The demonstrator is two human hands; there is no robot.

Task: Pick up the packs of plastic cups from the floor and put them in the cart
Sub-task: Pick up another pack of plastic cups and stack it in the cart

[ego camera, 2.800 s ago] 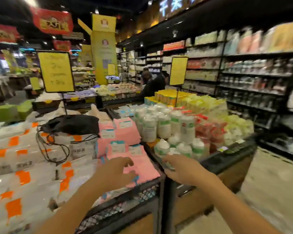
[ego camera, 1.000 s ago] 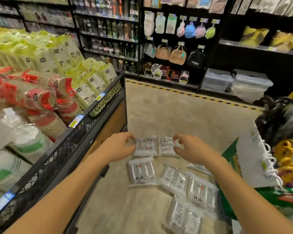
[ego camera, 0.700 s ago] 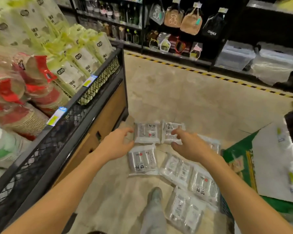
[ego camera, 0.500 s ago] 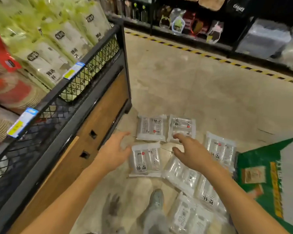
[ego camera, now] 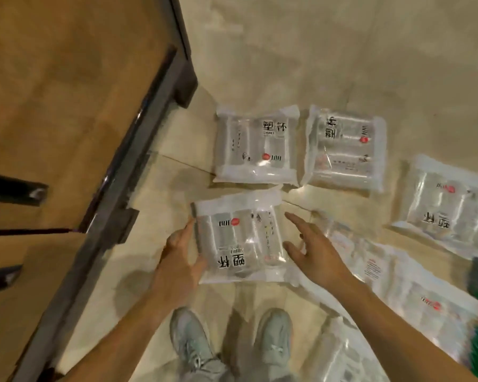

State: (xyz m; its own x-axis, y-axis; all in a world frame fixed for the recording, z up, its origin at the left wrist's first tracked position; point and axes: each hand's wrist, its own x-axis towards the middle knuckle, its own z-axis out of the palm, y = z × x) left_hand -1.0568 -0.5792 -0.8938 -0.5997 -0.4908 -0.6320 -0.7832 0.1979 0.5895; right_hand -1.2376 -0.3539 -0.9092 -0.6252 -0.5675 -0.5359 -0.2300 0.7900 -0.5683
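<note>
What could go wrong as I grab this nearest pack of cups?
The nearest pack looks slick; your left hand only touches its edge and your right hand is open beside it, so it might slip. Also, another pack lies by your right shoe and could get stepped on.

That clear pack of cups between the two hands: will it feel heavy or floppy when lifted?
Probably light: the pack seems to hold only thin clear cups in rows. Likely fairly stiff, since those rows fill the bag, though its loose sealed edges should flop. The glossy film may be slippery, which fits the left hand and right hand flanking it.
</note>
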